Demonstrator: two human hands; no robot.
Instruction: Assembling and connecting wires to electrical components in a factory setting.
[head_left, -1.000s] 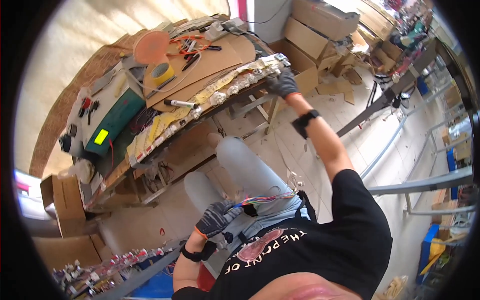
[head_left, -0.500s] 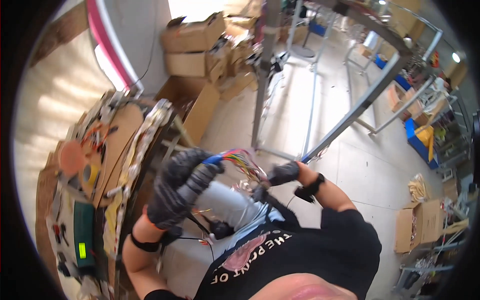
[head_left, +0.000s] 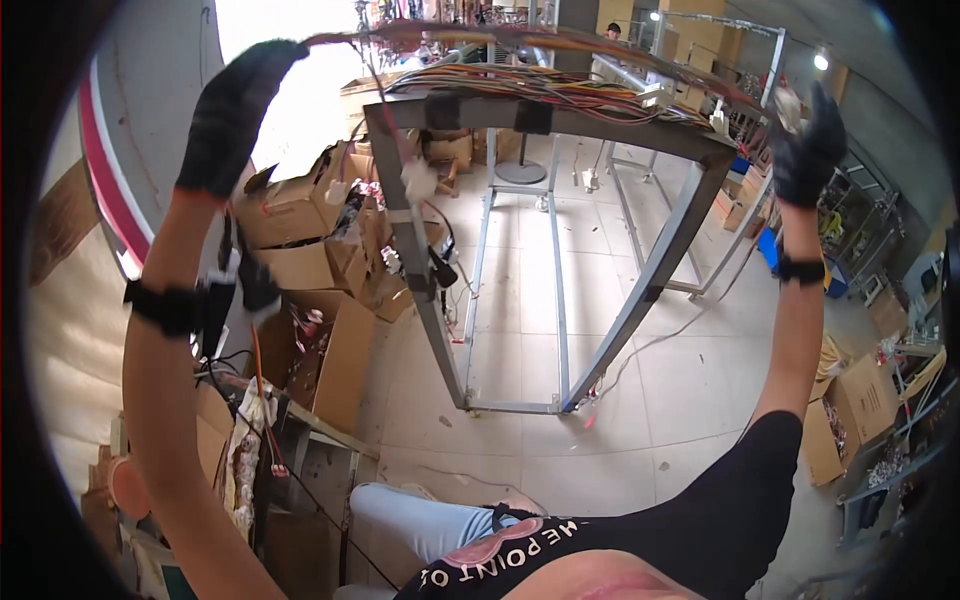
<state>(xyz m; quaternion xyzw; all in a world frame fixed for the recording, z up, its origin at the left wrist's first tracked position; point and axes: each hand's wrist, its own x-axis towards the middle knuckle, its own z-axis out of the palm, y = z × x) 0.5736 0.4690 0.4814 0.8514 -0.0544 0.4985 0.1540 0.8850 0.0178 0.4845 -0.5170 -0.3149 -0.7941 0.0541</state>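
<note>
A long wire harness [head_left: 450,37] of several coloured wires stretches between my raised hands, above a metal frame. At the upper left, my left hand [head_left: 235,120], in a dark glove, is closed round one end of it. My right hand [head_left: 808,160], also gloved, is at the upper right with the other end in its grip; one finger points up, and blur hides part of the hold. A white connector [head_left: 788,108] sits beside those fingers. More loose wires [head_left: 540,90] lie along the top bar of the grey metal frame [head_left: 630,290], just under the stretched harness.
Cardboard boxes [head_left: 290,200] are piled at the left behind the frame, with an open box [head_left: 345,350] nearer. A cluttered workbench [head_left: 245,450] stands at lower left. Another open box [head_left: 855,425] and shelving are on the right. Loose wires [head_left: 670,335] trail over the tiled floor.
Both hands have gone from in front of my body up and far apart. The wire bundle, bunched between them before, is now stretched wide over the frame. The view has shifted toward the frame.
</note>
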